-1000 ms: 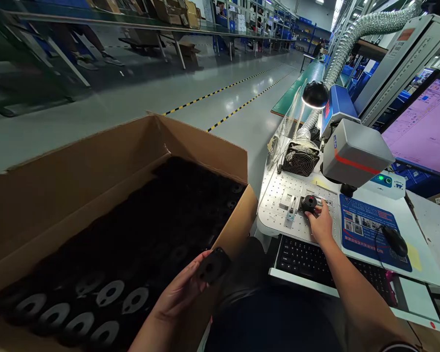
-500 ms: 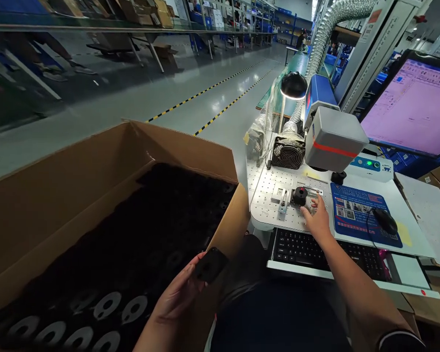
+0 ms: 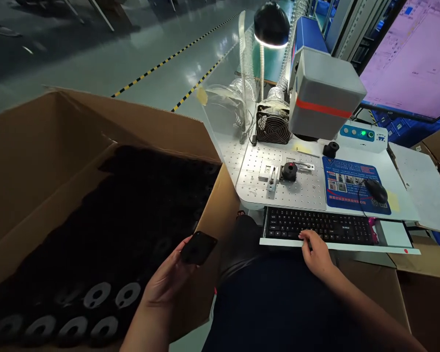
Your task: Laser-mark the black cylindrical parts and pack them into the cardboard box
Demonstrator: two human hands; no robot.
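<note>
My left hand (image 3: pixel 168 274) is closed around the edge of a black square part (image 3: pixel 199 248), which has small corner holes, beside the near wall of the cardboard box. My right hand (image 3: pixel 316 254) rests at the front edge of the black keyboard (image 3: pixel 315 225), holding nothing, its fingers bent over the lower keys and the thumb apart. A round-topped black part (image 3: pixel 289 171) with a red light spot on top sits among metal stops (image 3: pixel 272 179) on the perforated plate (image 3: pixel 251 176), under the grey marking head (image 3: pixel 324 93).
The large cardboard box (image 3: pixel 18 122) at left holds many dark parts, several with pale rings (image 3: pixel 97 295). A lamp (image 3: pixel 272 24), fan (image 3: pixel 274 128), another small black piece (image 3: pixel 330 149), mouse (image 3: pixel 376 191) on its mat (image 3: pixel 352 183) and monitor (image 3: pixel 410 63) stand around the workstation.
My right hand has left the round-topped part on the plate and come down to the keyboard. My left hand still holds the black square part, tilted a little differently. The view has tipped downward.
</note>
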